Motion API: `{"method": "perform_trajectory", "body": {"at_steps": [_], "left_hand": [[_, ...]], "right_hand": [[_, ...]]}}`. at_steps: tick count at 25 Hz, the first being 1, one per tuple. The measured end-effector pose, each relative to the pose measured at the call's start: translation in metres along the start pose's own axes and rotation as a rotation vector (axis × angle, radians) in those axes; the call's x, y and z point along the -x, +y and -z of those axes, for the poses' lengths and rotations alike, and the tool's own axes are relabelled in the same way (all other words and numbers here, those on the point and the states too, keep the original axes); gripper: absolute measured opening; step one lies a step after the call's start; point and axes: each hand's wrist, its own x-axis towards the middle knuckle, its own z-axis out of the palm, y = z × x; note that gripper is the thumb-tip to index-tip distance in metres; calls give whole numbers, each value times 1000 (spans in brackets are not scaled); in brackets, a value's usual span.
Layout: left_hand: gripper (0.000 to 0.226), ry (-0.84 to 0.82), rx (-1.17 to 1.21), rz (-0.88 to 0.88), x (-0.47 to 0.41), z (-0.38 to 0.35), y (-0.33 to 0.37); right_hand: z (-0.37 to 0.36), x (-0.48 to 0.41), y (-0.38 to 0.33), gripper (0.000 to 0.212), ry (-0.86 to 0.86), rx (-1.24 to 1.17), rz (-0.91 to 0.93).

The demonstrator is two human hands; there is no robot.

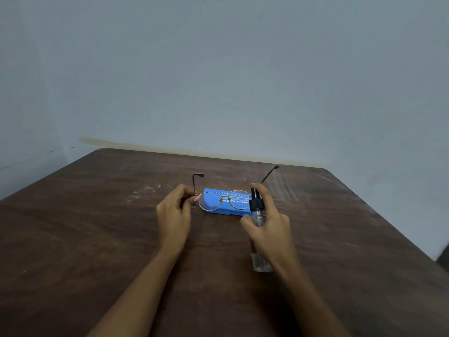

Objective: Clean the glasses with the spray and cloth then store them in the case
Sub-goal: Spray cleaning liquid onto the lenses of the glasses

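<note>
My left hand pinches the left hinge of gold-rimmed glasses, holding them up over the table with both temples unfolded and pointing away from me. My right hand grips a small clear spray bottle with a black pump top, index finger resting on the pump, nozzle close to the right lens. A blue glasses case with white lettering lies shut on the table right behind the lenses. No cloth shows in this view.
A clear cap stands on the brown wooden table near my right forearm. A pale grey wall rises just behind the table's far edge. The table's right corner drops off at the right.
</note>
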Motion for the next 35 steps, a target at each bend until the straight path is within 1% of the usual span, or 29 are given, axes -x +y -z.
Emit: {"method": "perform_trajectory", "body": {"at_steps": [6,10,13,16,18,25,29,32,35], "left_hand": [[14,4,-12,11,0,1,1],[11,14,-22,31,-1,0,-3],[10,14,-17,38,-1,-1,-5],[11,10,-32,6,0,0,-1],[12,12,-41,-12,0,1,0],[11,6,-53,2,0,1,-2],[10,6,-62,4,0,2,-2],[8,2,-40,32,0,2,-2],[6,8,17,99,-1,1,-1]], "right_hand": [[3,2,-2,50,43,-28,-10],[5,4,-5,47,13,-33,-11],[5,4,-5,50,17,-37,-16],[6,4,-4,60,14,-42,-28],[6,4,-3,63,18,-39,-19],[5,2,0,50,41,-65,-11],[4,2,2,48,47,-62,1],[5,1,4,56,56,-96,-18],[5,1,6,65,53,-123,-6]]}}
